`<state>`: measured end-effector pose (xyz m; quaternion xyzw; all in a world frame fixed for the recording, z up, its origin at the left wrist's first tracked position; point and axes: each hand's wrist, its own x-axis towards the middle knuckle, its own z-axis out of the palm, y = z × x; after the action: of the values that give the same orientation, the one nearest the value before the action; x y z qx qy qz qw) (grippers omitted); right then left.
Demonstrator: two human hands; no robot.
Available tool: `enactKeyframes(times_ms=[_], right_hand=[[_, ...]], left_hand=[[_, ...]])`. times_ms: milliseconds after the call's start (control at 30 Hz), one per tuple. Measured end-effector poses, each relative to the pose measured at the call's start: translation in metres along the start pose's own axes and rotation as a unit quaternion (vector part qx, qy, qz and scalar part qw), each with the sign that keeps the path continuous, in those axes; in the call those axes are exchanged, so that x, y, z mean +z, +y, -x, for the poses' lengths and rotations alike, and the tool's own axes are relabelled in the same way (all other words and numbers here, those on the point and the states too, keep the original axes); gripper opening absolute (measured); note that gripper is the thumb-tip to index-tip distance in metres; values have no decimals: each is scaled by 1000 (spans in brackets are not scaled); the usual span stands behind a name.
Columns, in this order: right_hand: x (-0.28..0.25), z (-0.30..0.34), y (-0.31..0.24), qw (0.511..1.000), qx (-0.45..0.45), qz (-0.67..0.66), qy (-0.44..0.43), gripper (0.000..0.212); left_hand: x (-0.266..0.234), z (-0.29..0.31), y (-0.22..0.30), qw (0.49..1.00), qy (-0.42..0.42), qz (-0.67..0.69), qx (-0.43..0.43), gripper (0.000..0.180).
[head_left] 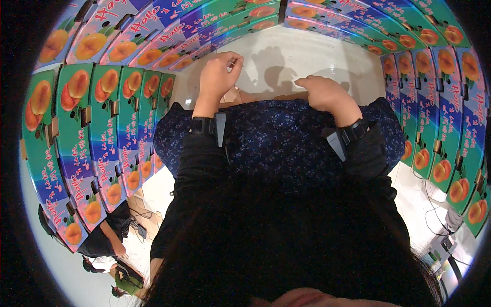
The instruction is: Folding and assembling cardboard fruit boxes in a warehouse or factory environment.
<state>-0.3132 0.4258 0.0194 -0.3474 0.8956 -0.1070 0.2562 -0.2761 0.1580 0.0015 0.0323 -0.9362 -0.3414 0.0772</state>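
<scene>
My left hand (219,81) is raised over the pale surface (279,46), its fingers curled in toward the thumb. Whether anything thin sits between those fingertips is too small to make out. Across from it, my right hand (327,94) has its index finger and thumb drawn together, pointing left, with the other fingers folded under. What it pinches, if anything, does not show. Both hands are apart from each other and cast shadows on the surface. Below them lies dark blue floral cloth (276,138) over my lap, with a tan strip (245,97) along its far edge.
Stacked cardboard boxes printed with orange fruit stand on the left (76,133), on the right (424,102) and at the back (332,23). Another person's arm (112,238) shows at lower left. Cables (140,220) trail over the floor there; more equipment (446,244) lies at lower right.
</scene>
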Motion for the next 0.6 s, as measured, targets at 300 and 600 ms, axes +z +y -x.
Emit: enactKeyframes(times_ms=[300, 600], right_hand=[[-8, 0, -7, 999, 21, 3, -36, 39], [-9, 1, -7, 998, 29, 6, -53, 44]], left_hand=[[-1, -1, 1, 1000, -6, -4, -3, 18], [2, 0, -2, 1000, -3, 3, 2, 17]])
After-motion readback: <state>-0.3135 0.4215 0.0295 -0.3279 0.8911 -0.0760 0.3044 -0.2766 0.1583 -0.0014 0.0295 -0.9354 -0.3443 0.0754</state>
